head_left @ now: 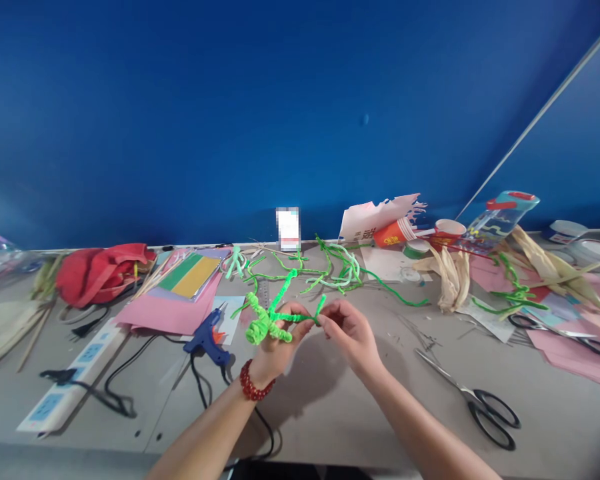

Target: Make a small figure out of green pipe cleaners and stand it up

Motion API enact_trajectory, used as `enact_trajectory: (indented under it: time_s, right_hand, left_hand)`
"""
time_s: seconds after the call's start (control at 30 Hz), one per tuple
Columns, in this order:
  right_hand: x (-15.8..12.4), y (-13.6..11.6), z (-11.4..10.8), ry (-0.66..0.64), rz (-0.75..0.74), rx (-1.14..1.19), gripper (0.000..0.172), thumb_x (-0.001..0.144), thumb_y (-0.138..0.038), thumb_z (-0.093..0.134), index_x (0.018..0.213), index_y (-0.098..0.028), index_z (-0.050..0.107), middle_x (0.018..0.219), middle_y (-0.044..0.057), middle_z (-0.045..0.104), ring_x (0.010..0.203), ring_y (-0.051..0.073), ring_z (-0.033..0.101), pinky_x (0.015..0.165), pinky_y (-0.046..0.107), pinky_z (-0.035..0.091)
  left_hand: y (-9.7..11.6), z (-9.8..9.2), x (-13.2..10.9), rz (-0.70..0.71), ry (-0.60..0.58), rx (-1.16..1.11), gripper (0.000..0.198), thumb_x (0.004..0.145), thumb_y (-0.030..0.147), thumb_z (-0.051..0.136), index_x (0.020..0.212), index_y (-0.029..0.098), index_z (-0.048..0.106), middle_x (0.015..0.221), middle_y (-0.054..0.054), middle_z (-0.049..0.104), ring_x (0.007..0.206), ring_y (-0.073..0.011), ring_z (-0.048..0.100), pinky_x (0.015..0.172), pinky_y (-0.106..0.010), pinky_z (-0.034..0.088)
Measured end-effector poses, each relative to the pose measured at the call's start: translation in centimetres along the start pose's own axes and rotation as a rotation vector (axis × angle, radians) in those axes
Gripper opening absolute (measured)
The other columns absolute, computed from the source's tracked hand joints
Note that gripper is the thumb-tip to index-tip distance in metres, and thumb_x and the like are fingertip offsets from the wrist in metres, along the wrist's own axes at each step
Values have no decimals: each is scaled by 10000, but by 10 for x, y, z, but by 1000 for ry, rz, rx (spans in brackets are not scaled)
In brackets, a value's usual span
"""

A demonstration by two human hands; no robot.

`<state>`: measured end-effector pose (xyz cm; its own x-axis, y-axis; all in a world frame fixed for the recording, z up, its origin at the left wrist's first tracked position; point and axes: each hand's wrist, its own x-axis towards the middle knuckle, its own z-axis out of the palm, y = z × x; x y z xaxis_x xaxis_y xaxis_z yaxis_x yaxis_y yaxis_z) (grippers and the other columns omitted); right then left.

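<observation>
My left hand [279, 343], with a red bead bracelet at its wrist, is closed round a bright green pipe-cleaner figure [265, 320] made of twisted, coiled stems. My right hand [347, 330] pinches one stem end of the same figure, just right of the left hand. Both hands hover above the grey table [330, 400] near its middle. More loose green pipe cleaners [330, 267] lie on the table beyond my hands.
A blue glue gun [207, 339] with a black cord lies left of my hands, beside a white power strip [75, 377]. Black-handled scissors [480, 403] lie at right. Pink and coloured paper [180, 293], a red cloth [97, 270], corn husks [450, 277] and paper cups [395, 233] crowd the back.
</observation>
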<state>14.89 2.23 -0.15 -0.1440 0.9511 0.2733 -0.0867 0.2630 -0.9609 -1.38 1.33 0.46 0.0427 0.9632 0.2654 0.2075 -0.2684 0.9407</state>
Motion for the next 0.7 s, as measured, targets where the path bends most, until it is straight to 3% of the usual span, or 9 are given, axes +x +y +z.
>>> enact_trajectory:
  time_s: [0.07,0.13,0.2,0.5,0.7]
  right_hand:
    - [-2,-1,0,26,-246,-221,15,874,-201,607,871,-211,595,805,33,643,658,140,576,604,256,476]
    - [-3,-3,0,4,-510,-415,134,873,-110,573,940,-223,599,897,63,671,767,168,619,692,291,505]
    - [-2,-6,0,-35,-676,-539,209,872,-54,540,973,-227,600,895,73,681,827,187,637,740,315,516]
    - [-2,-3,-4,-21,-767,-571,305,864,-28,556,1089,-232,584,911,79,703,807,187,658,712,314,529]
    - [-2,-1,-6,-17,-805,-630,312,873,-43,552,1108,-241,607,935,83,700,790,183,653,679,309,516]
  left_hand:
    - [3,-1,0,-67,-13,-35,242,843,438,633,795,206,581,710,0,593,685,-156,593,659,-271,499]
    - [5,-2,0,-113,-32,-56,221,834,412,650,798,206,576,690,20,573,677,-141,574,659,-252,483]
    - [5,-3,0,-143,-35,-101,197,839,385,651,806,209,569,681,32,565,677,-133,566,668,-245,475]
    - [7,-4,-1,-127,-135,-260,179,860,359,624,786,200,589,697,20,549,707,-137,554,688,-246,484]
    - [8,-5,-1,-118,-135,-254,160,886,345,578,802,208,578,704,26,534,720,-142,552,712,-258,472]
